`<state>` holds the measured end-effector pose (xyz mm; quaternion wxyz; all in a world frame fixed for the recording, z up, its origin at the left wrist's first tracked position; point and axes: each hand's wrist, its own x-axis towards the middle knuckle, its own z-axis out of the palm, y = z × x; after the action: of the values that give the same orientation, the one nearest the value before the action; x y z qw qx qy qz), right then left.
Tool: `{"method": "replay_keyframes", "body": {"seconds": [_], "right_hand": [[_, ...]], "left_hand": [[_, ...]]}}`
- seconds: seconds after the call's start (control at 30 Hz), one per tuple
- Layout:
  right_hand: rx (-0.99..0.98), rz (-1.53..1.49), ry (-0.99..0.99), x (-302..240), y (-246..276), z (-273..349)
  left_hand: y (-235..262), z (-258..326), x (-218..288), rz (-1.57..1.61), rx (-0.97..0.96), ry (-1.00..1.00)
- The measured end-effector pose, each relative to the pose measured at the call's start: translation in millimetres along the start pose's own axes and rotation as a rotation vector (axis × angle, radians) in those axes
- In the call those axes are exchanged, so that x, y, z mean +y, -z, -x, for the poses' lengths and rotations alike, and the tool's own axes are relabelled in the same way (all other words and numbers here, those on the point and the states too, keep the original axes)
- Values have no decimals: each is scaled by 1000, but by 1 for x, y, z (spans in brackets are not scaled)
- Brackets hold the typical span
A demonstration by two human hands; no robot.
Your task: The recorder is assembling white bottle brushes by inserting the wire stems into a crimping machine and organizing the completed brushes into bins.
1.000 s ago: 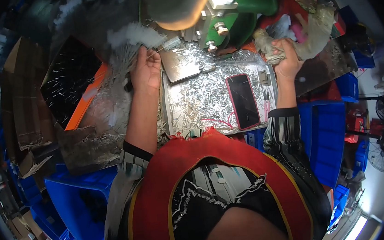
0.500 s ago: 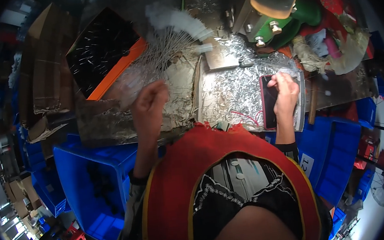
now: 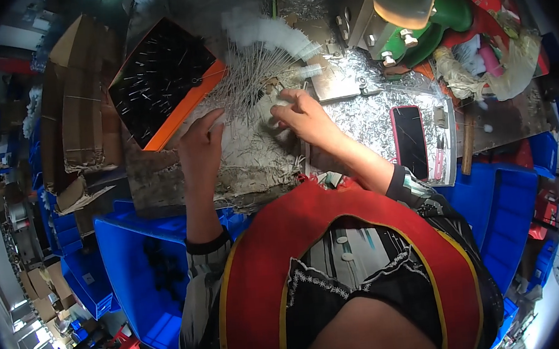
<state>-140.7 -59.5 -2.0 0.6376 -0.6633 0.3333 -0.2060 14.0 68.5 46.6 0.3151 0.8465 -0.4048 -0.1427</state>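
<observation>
Nearest, at the lower left of the frame, a blue bin (image 3: pixel 136 255) stands against the desk's (image 3: pixel 159 186) near edge, within reach below the forearms. Just above the centre both hands work a heap of thin silvery wire pieces (image 3: pixel 246 110). The left hand (image 3: pixel 199 148) lies palm down with fingers spread on the heap, apparently to pin it flat; whether it grips anything I cannot tell. The right hand (image 3: pixel 304 118) pinches a few wires between thumb and fingertips, held close to the left so they can be sorted.

At right centre a dark phone (image 3: pixel 409 140) lies flat, out of the hands' way. At upper left a black tray with an orange rim (image 3: pixel 163 85) holds scattered wires. Clutter crowds the far edge, so open room is scant.
</observation>
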Motion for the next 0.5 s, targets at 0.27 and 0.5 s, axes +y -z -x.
{"method": "replay_keyframes", "body": {"seconds": [0.27, 0.5], "right_hand": [[95, -217, 118, 19, -16, -43], [-25, -321, -106, -1, -23, -55]], "left_hand": [[72, -32, 51, 217, -27, -78], [75, -128, 107, -178, -144, -342]]}}
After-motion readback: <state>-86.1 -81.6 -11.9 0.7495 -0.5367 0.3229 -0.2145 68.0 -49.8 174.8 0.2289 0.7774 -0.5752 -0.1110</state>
